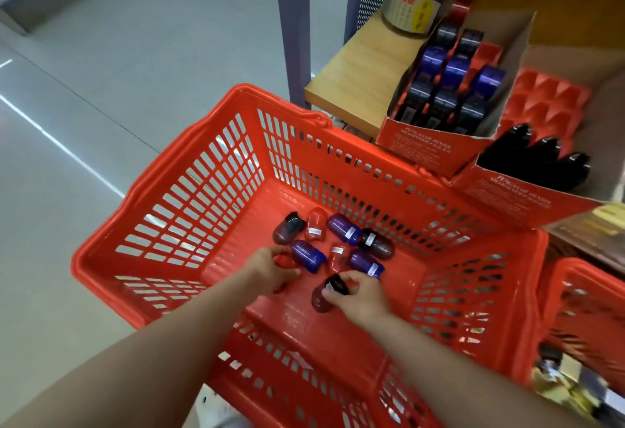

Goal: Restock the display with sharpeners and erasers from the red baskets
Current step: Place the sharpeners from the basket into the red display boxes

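Inside a red basket (189, 197), a dark capsule-shaped sharpener (326, 295) is pinched by the right hand (360, 297), while a red sharpener (282, 260) is touched by the curled fingers of the left hand (269, 270). More sharpeners, blue, red and dark, are scattered on the basket floor beyond. On the wooden shelf (358, 72) behind the basket, a red display box (419, 138) is seen partly filled with sharpeners.

shelf: wooden shelf (351, 69), purple uprights at its left end
on shelf: two red display boxes, a cylindrical tub
box 1 (419, 143): rows of purple and dark sharpeners (455, 70)
box 2 (514, 190): red tray (544, 96) mostly bare, dark sharpeners at front
tub (414, 4): behind box 1
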Demonstrator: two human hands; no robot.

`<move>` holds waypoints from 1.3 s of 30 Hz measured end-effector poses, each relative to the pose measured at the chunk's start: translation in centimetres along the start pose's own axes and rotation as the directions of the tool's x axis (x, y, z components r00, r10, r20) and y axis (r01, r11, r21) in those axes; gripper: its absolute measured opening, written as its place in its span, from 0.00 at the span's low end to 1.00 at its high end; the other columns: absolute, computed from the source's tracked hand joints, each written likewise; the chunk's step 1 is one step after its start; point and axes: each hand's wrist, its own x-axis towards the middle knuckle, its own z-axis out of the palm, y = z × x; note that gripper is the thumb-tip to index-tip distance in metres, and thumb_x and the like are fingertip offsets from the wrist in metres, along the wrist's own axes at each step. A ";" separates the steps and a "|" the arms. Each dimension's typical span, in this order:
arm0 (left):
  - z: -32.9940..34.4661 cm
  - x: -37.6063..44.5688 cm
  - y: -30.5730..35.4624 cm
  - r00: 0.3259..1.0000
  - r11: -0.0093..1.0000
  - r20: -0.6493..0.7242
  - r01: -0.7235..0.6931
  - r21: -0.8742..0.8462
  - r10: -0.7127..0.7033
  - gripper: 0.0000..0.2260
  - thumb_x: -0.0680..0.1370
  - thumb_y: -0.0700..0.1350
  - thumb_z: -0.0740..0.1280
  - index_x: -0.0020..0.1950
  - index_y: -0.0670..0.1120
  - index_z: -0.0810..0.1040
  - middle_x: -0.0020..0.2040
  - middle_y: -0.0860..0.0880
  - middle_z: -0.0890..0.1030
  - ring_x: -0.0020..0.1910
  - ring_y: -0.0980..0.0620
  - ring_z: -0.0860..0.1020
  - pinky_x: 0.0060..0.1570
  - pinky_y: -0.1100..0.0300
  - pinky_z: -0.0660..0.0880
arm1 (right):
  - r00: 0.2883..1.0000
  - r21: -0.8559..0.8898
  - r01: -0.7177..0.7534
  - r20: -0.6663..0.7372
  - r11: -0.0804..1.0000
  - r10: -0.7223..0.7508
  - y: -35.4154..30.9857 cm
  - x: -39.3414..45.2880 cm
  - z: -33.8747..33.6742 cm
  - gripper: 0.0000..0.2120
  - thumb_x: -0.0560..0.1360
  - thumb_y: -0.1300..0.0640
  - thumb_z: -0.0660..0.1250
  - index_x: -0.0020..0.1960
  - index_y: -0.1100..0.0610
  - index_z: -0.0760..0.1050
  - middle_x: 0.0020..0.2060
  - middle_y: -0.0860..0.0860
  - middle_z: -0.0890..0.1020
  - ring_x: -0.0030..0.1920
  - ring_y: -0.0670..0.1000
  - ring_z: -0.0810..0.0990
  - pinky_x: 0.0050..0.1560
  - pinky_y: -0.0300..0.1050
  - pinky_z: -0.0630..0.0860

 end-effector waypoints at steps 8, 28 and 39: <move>0.5 -2.0 1.7 0.988 0.989 -0.111 -0.121 -0.083 0.112 0.17 0.67 0.41 0.81 0.45 0.51 0.74 0.44 0.48 0.80 0.39 0.50 0.77 0.40 0.56 0.77 | 0.955 0.270 -0.147 -0.213 0.952 0.208 -1.2 0.7 -4.1 0.07 0.73 0.57 0.70 0.50 0.57 0.82 0.37 0.52 0.81 0.38 0.53 0.78 0.42 0.44 0.73; 0.3 -0.6 1.3 0.998 0.905 0.024 -0.045 -0.424 0.061 0.19 0.77 0.34 0.70 0.66 0.44 0.71 0.55 0.43 0.79 0.56 0.45 0.79 0.59 0.46 0.78 | 0.935 -0.782 0.188 -0.043 0.594 -0.352 -2.4 4.3 0.1 0.24 0.75 0.48 0.70 0.67 0.50 0.67 0.63 0.52 0.75 0.57 0.58 0.80 0.52 0.51 0.77; -2.3 -6.9 5.8 0.955 0.844 0.206 -0.076 -0.530 0.215 0.08 0.81 0.34 0.63 0.57 0.45 0.74 0.48 0.45 0.83 0.48 0.48 0.81 0.53 0.51 0.78 | 0.988 0.225 0.143 -0.094 0.964 -0.125 -5.5 -1.6 -4.5 0.22 0.68 0.52 0.78 0.59 0.49 0.76 0.42 0.52 0.83 0.32 0.50 0.78 0.36 0.43 0.76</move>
